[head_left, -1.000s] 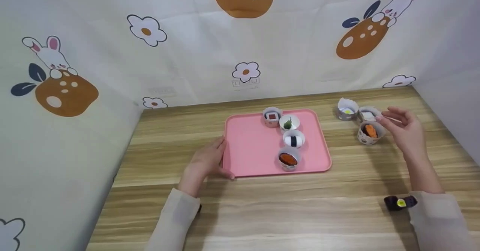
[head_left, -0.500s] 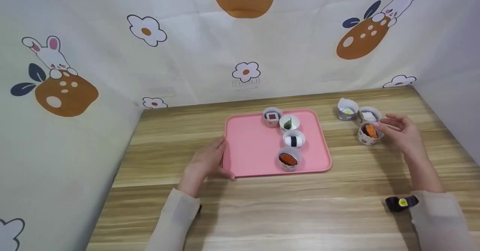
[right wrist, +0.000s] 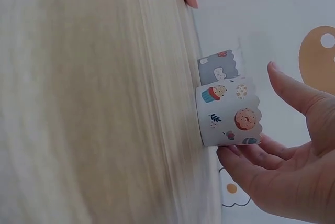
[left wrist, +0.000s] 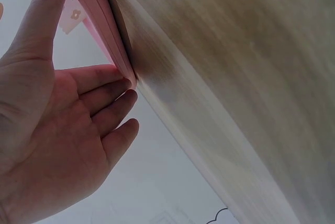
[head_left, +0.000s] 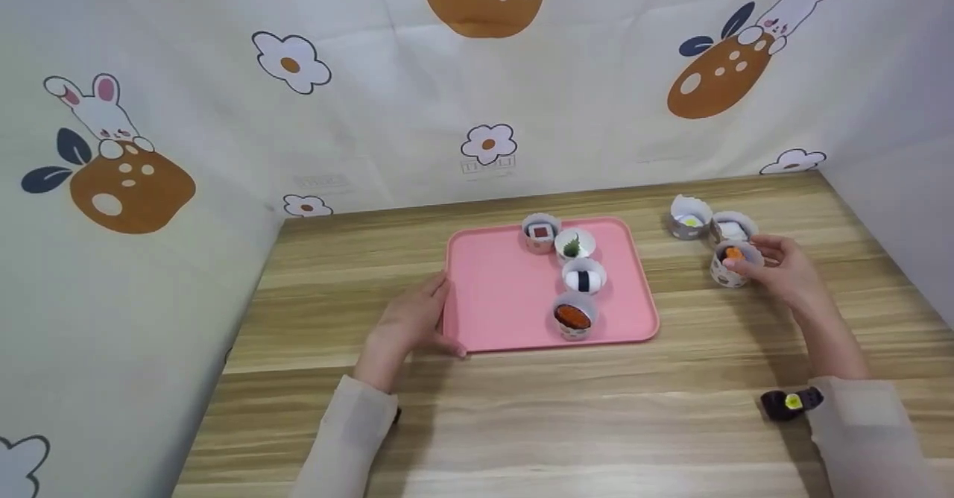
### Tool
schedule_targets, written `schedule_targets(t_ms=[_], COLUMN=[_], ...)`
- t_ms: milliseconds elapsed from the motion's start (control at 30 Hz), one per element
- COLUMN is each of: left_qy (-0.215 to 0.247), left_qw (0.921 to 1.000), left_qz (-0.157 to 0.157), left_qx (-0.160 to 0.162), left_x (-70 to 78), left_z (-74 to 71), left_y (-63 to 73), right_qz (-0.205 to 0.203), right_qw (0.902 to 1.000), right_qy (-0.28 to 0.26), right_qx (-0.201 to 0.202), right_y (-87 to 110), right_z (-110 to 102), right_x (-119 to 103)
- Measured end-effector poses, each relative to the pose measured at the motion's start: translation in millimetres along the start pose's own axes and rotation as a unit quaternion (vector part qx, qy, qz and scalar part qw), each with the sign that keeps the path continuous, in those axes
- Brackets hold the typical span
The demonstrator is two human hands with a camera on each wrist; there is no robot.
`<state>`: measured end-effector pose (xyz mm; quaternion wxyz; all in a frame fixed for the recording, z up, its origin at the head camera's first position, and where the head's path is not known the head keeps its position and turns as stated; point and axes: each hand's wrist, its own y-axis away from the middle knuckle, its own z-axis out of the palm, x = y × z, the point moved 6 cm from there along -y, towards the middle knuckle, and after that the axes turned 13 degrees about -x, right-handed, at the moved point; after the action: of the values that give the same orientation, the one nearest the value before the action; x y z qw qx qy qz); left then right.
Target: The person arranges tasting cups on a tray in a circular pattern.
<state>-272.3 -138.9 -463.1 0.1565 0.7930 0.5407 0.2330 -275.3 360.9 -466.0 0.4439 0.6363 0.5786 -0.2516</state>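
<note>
My left hand [head_left: 406, 317] rests against the left side of the pink tray [head_left: 492, 289], thumb at the near corner. In the left wrist view its relaxed fingers [left wrist: 112, 110] touch the tray's rim [left wrist: 102, 17]. On the right, my right hand [head_left: 791, 273] is at a paper cup [head_left: 724, 276] holding an orange-topped toy sushi [head_left: 733, 253]. From the right wrist, the fingers [right wrist: 241, 167] meet one side of that cup, printed with a donut and a cupcake, while the thumb [right wrist: 288, 87] stands apart from it, over its opening.
Several paper cups with sushi stand along the tray's right half, the nearest holding red-topped sushi [head_left: 573, 317]. Behind the right hand's cup are a cup with a white piece [head_left: 732, 230] and a grey cup [head_left: 687, 226] with a yellow-and-white piece. A patterned cloth [head_left: 387, 110] backs the table.
My right hand has moved left and slightly down, from beside the orange-topped sushi's cup to over its rim. My left hand and the tray have stayed put.
</note>
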Motion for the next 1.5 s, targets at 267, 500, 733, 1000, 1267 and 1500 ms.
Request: schedule_targets(t_ms=[267, 500, 733, 1000, 1267, 1500], left_qy=[-0.004, -0.002, 0.005, 0.014, 0.010, 0.009], left_qw=[1.0000, 1.0000, 1.0000, 0.9999, 0.9999, 0.9999], left_qz=[0.001, 0.005, 0.006, 0.006, 0.005, 0.003], left_qx=[0.000, 0.001, 0.004, 0.004, 0.004, 0.002], left_x=[0.0, -0.9, -1.0, -0.7, -1.7, -2.6], left_z=[0.3, 1.3, 1.6, 2.0, 2.7, 3.0], left_y=[-0.3, -1.2, 0.6, 1.4, 0.4, -0.7], right_qz=[-0.001, 0.004, 0.006, 0.016, 0.018, 0.024], right_qw=[0.9995, 0.9975, 0.9958, 0.9964, 0.9974, 0.9974], right_qy=[0.029, 0.069, 0.091, 0.083, 0.069, 0.067], right_qx=[-0.011, -0.017, -0.010, -0.004, -0.008, -0.008], right_y=[-1.5, -6.1, -6.4, -5.2, -3.6, -0.1], right_z=[3.6, 4.8, 4.5, 4.1, 5.3, 6.8], right_x=[-0.6, -1.8, -2.8, 0.8, 0.8, -1.8])
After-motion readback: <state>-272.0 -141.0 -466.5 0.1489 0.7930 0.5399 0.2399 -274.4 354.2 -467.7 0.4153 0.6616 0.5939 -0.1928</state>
